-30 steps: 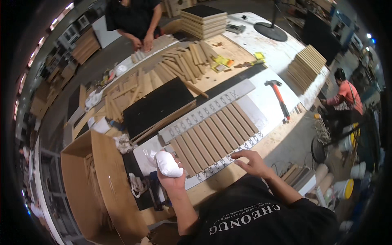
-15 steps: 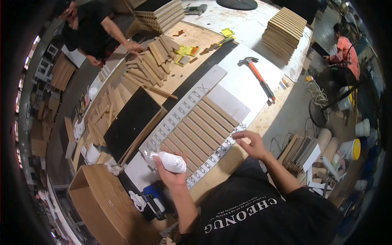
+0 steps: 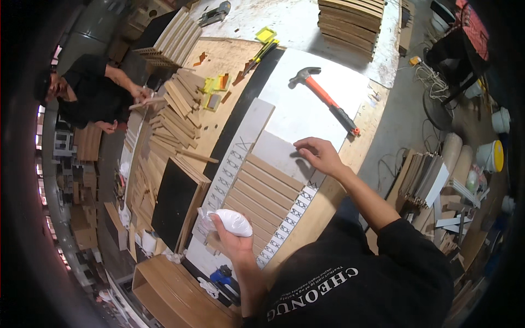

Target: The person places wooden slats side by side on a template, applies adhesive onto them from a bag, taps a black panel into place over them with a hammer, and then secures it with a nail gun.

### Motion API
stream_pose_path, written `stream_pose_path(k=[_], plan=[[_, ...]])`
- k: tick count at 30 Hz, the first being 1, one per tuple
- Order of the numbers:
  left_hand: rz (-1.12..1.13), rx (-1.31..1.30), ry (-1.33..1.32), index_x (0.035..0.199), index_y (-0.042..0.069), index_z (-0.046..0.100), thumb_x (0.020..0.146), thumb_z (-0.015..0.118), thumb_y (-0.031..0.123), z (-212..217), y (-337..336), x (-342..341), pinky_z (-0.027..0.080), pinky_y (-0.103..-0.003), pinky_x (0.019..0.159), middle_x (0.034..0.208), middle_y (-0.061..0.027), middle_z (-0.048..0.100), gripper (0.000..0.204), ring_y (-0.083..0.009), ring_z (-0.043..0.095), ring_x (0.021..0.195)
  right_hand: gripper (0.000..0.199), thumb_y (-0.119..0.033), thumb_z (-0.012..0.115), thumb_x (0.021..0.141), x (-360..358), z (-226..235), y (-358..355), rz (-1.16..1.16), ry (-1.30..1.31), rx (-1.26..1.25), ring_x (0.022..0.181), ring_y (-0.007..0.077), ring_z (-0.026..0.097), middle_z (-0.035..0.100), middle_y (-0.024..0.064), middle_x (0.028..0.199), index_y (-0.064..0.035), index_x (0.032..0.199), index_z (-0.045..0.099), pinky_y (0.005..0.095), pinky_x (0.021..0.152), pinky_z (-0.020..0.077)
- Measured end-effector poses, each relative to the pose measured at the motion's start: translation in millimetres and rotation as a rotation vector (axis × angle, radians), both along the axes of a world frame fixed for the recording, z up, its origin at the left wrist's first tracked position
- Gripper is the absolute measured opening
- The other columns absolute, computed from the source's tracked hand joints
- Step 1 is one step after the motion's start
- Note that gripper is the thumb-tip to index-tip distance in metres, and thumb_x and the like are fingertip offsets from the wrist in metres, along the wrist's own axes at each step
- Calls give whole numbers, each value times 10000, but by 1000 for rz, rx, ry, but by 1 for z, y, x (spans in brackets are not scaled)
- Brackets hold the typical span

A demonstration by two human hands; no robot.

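Note:
My left hand (image 3: 236,243) is closed round a plump, clear plastic bag of white stuff (image 3: 234,223), which hangs over the near left end of a slatted panel. Side by side on that panel lie several brown wooden slats (image 3: 262,188), between two pale strips with hand-drawn cross marks, a left strip (image 3: 227,164) and a right strip (image 3: 291,220). My right hand (image 3: 322,157) hovers over a bare grey board (image 3: 281,150) beyond the slats, fingers bent and apart, holding nothing. A claw hammer (image 3: 325,98) with an orange and black handle lies farther off on a white board (image 3: 273,82).
Stacked black-faced panels (image 3: 178,202) stand left of the work, near a pile of loose wood strips (image 3: 178,109). A co-worker (image 3: 93,93) handles wood at far left. A blue tool (image 3: 221,276) and a brown box (image 3: 175,284) sit near left; slat stacks (image 3: 350,24) stand at the back.
My right hand has moved away from the right marked strip to over the grey board. My left hand still grips the bag. The whole view has shifted and turned.

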State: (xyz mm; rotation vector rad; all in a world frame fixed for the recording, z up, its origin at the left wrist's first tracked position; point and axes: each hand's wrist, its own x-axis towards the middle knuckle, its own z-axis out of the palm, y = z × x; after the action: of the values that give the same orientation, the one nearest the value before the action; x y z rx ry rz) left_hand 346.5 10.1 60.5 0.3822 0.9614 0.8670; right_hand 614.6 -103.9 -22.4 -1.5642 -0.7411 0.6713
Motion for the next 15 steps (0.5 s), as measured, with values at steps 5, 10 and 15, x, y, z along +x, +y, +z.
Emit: stream_pose_path(k=[5,10,15], plan=[[68,27,-9,1068,111,544,863,604,394,2,-1,14,516,-360,701,908,-50,613,355,-217,604,812,212,-74,568,841,26,7,15,-37,-102,18,860,167,648,669,92,936,-32,1036,639,274,770,507],[104,97,117,1097,122,536,859,602,394,12,-17,17,505,-400,743,944,-29,604,367,-227,584,857,211,-94,573,814,21,11,13,-72,-151,92,864,203,659,675,100,953,-59,1002,661,299,796,501],[113,22,135,1116,119,517,813,632,388,4,-37,-1,460,-474,842,1079,-53,557,421,-256,522,1002,240,-122,584,806,-21,1,0,87,-223,-96,857,231,643,662,118,942,-47,1025,646,351,771,515]])
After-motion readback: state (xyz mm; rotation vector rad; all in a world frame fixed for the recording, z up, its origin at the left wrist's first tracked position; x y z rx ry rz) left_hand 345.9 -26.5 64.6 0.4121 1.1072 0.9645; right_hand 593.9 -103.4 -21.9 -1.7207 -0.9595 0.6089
